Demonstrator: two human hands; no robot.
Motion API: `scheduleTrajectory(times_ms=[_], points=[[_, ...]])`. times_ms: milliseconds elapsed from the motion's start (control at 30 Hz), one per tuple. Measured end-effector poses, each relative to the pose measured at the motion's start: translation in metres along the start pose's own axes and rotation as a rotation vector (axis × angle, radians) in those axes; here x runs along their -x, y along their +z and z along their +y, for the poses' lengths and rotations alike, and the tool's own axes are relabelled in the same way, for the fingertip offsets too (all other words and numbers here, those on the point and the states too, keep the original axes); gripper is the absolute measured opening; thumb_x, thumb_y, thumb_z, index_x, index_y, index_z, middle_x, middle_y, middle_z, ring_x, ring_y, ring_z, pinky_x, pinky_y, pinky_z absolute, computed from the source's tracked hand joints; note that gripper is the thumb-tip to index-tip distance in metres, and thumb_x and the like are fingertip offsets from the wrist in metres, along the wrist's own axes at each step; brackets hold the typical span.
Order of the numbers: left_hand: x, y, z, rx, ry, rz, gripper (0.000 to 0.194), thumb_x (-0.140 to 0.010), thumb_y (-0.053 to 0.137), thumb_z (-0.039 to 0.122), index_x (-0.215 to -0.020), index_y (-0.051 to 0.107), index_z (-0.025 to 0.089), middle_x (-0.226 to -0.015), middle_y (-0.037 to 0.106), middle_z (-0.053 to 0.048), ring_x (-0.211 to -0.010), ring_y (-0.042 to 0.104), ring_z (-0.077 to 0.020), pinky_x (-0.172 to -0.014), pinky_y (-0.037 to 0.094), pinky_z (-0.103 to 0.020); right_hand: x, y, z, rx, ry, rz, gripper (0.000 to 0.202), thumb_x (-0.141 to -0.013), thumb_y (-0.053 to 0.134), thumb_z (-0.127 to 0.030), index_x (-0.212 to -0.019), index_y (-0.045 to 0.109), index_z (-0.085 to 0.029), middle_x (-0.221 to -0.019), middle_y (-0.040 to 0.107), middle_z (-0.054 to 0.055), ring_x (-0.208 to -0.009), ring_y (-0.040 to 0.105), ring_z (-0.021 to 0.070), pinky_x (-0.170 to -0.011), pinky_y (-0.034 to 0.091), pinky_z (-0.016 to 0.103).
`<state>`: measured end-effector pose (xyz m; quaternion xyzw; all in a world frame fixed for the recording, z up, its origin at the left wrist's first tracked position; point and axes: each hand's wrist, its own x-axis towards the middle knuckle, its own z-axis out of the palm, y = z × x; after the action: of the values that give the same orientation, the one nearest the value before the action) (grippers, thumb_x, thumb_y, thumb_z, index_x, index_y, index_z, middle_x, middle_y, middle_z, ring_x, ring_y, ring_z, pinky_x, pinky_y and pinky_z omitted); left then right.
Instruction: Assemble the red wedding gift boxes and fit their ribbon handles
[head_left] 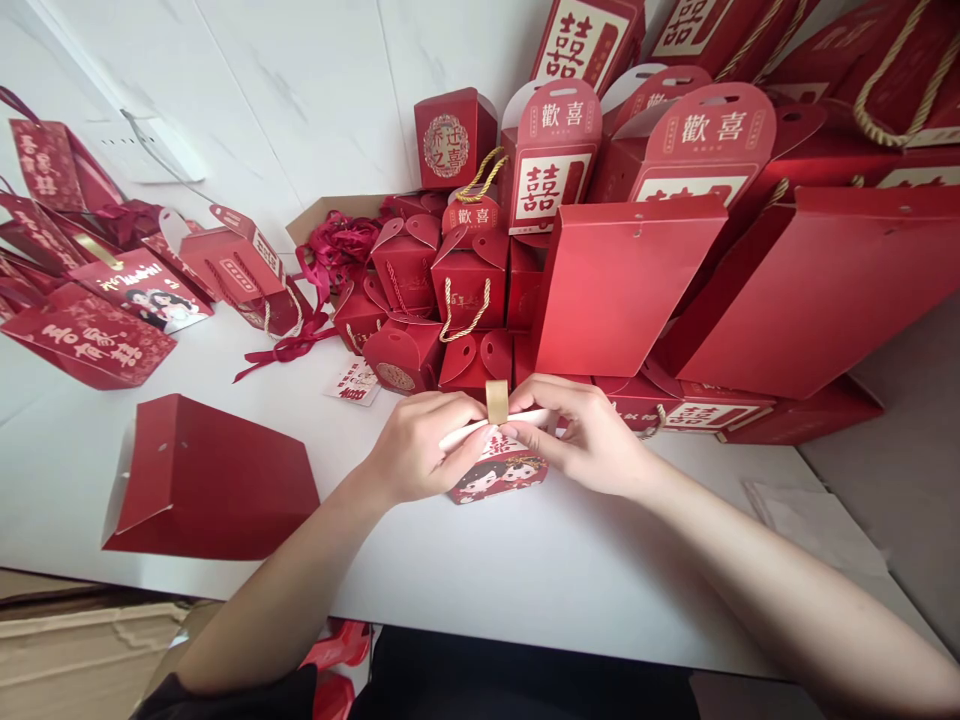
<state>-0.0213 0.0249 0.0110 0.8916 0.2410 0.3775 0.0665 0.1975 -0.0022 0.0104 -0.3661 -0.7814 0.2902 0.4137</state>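
One small red box [501,480], printed with cartoon figures, is at the middle of the counter [450,580], directly beneath the left hand [424,445] and the right hand [589,435]; whether its base rests fully on the surface is hard to tell. A gold ribbon loop [496,402] rises from its pale top edge [455,437], between the two sets of fingertips. Likely faults: the thin edge could crease or bow if both thumbs press harder than the fingers behind them, and the loop could twist or sit off-centre if one side is pulled more than the other. The tall red box [626,290] stands just beyond the right hand, so a backward sweep of the knuckles might knock it; the small boxes [470,275] piled behind could then shift as well. The large red box [247,480] near the left forearm could be nudged by an elbow swung outward. Grip: narrow on both sides. The left grip pinches the pale edge, thumb on the near face and fingers behind; the right grip does likewise at the other end, its thumb tip close to the foot of the loop.
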Motion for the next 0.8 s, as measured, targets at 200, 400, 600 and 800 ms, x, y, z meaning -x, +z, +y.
scheduleTrajectory(times_ms=[200,400,600,800], points=[[-0.001,0.0,-0.005,0.079,0.09,-0.002,0.013,-0.09,0.054,0.012,-0.083,0.064,0.017,-0.069,0.067,-0.001,-0.059,0.057,-0.013,-0.057,0.044,-0.026,0.001,-0.001,0.0,0.005,-0.051,-0.08,0.005,-0.097,0.059,-0.02,-0.094,0.063,-0.019,-0.085,0.062,0.001,-0.072,0.053,0.0113,-0.06,0.041,0.022],[-0.003,-0.008,-0.009,0.187,-0.038,-0.019,0.021,-0.093,0.049,0.015,-0.076,0.062,0.016,-0.067,0.065,-0.002,-0.057,0.056,-0.0125,-0.057,0.042,-0.027,-0.003,-0.009,0.0,-0.027,-0.017,-0.085,0.011,-0.099,0.053,-0.02,-0.099,0.064,-0.02,-0.093,0.064,0.003,-0.08,0.059,0.0132,-0.07,0.048,0.026],[-0.002,-0.012,0.003,0.333,-0.153,0.0,0.02,-0.089,0.057,0.022,-0.099,0.072,0.014,-0.086,0.073,-0.008,-0.074,0.067,-0.018,-0.066,0.052,-0.03,-0.001,-0.009,-0.01,-0.07,-0.186,0.146,0.016,-0.098,0.052,-0.016,-0.098,0.067,-0.021,-0.097,0.062,0.005,-0.09,0.06,0.0166,-0.08,0.052,0.033],[0.002,0.001,0.012,0.293,-0.362,-0.006,0.015,-0.085,0.07,0.025,-0.093,0.078,0.016,-0.086,0.076,-0.008,-0.074,0.071,-0.0193,-0.066,0.055,-0.027,0.002,0.004,-0.017,-0.063,-0.199,0.155,0.008,-0.09,0.069,-0.022,-0.098,0.069,-0.02,-0.099,0.064,0.006,-0.087,0.063,0.0161,-0.075,0.055,0.031]])
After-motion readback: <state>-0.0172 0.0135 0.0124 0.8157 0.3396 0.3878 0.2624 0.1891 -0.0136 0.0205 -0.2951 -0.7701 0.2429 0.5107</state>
